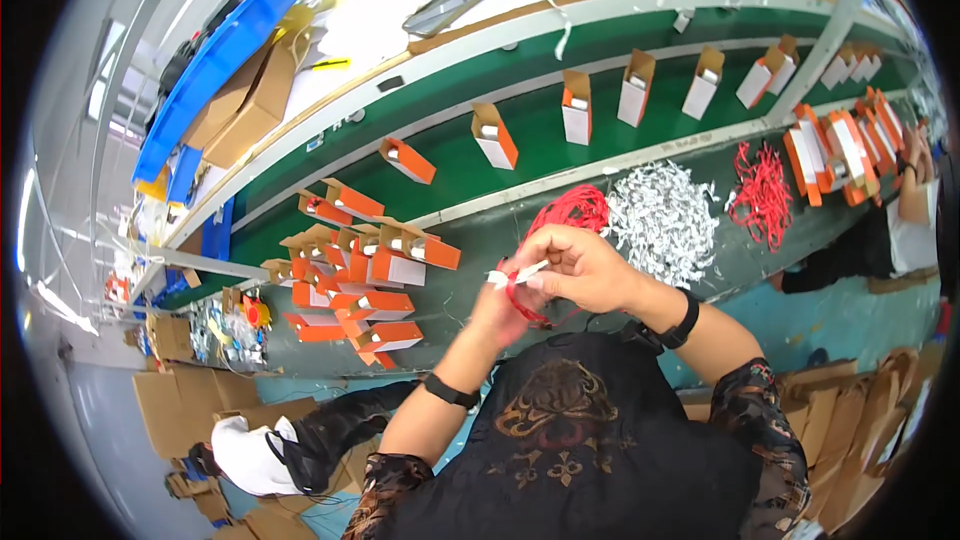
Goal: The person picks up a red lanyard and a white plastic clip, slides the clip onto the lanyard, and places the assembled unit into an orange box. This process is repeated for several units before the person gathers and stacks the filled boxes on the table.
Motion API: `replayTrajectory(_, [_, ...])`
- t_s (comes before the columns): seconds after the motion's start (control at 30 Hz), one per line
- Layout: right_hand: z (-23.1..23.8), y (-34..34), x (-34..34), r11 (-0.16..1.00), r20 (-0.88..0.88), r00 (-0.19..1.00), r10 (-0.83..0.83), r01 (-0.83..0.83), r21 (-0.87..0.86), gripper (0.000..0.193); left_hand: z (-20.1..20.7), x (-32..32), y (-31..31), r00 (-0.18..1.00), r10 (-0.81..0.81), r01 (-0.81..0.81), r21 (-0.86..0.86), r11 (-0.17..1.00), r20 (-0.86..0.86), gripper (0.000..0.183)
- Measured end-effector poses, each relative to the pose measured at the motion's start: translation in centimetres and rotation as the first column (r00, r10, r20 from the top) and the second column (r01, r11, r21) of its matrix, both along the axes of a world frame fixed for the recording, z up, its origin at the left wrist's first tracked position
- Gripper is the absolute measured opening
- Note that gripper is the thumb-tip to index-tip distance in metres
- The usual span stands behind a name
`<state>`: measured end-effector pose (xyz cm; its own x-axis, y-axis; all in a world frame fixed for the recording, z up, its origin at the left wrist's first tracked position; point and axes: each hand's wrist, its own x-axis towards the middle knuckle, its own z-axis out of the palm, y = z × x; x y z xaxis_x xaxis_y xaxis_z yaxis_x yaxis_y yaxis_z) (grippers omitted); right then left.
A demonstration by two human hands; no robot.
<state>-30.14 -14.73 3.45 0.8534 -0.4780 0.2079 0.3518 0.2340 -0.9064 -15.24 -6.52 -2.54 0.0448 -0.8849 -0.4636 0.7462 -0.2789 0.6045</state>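
Observation:
Both hands meet in front of my chest, over the near edge of the dark bench [470, 285]. My left hand [490, 314] is closed on a thin red cord [513, 295], part of which loops below the fingers. Against that cord sits a small white strip [530, 271], pinched by the thumb and fingers of my right hand [592, 262]. Just beyond my hands lies a coil of red cords [572, 208], and to its right a heap of small white pieces [662, 222]. A second tangle of red cords [762, 198] is farther right.
Orange and white open boxes [350, 265] crowd the bench at left. More boxes [495, 138] stand spaced along the green conveyor [540, 90]. At right, another person's hand [912, 152] is by grouped boxes [845, 150]. Another person [265, 455] is at lower left.

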Motion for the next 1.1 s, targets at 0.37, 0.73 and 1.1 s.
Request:
replayTrajectory(0.37, [0.4, 0.2, 1.1, 0.513, 0.048, 0.767, -0.64, 0.473, -0.716, 0.017, 2.1, -0.7, 5.0, 0.995, -0.037, 0.029, 0.087, 0.996, 0.094, 0.025])
replayTrajectory(0.73, [2.4, 1.8, 1.9, 0.814, -0.109, 0.994, 0.03, -0.088, -0.574, 0.011, 7.9, 5.5, 3.9, 0.327, 0.276, 0.156, -0.34, 0.927, 0.904, 0.012])
replayTrajectory(1.1, [1.7, 0.4, 6.0, 0.438, -0.209, 0.978, 0.02, -0.196, -0.878, 0.01, 9.2, 7.8, 4.6, -0.064, 0.314, 0.178, -0.299, 0.938, 0.947, 0.01])
